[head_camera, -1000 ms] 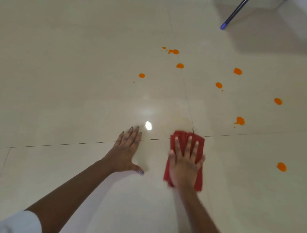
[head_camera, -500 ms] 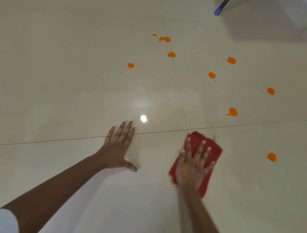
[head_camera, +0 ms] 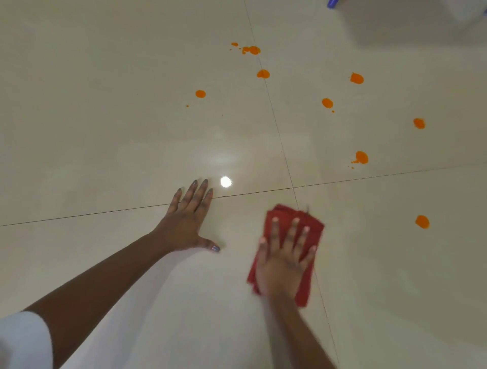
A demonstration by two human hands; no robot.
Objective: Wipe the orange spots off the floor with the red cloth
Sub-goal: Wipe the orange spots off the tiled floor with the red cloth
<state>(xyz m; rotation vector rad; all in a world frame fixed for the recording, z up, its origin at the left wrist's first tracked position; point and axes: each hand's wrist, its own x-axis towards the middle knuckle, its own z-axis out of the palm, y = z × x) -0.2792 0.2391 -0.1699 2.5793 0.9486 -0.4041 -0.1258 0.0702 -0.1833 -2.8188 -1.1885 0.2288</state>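
My right hand (head_camera: 283, 259) lies flat with spread fingers on the folded red cloth (head_camera: 308, 224), pressing it on the cream floor tiles just below a grout crossing. My left hand (head_camera: 185, 222) rests flat on the floor to the cloth's left, fingers together, holding nothing. Several orange spots lie beyond and to the right: one at the right of the cloth (head_camera: 422, 221), one above it across the grout line (head_camera: 361, 157), others farther off (head_camera: 327, 103), (head_camera: 263, 74), (head_camera: 200, 93).
Glossy cream floor tiles (head_camera: 105, 131) with dark grout lines fill the view; a bright light glare (head_camera: 225, 181) sits by my left fingertips. A blue pole tip (head_camera: 332, 3) shows at the top edge, near a pale object at the top right corner.
My right hand slid the red cloth to the right and slightly toward me, turning it a little clockwise. My left hand stayed planted. The view shifted.
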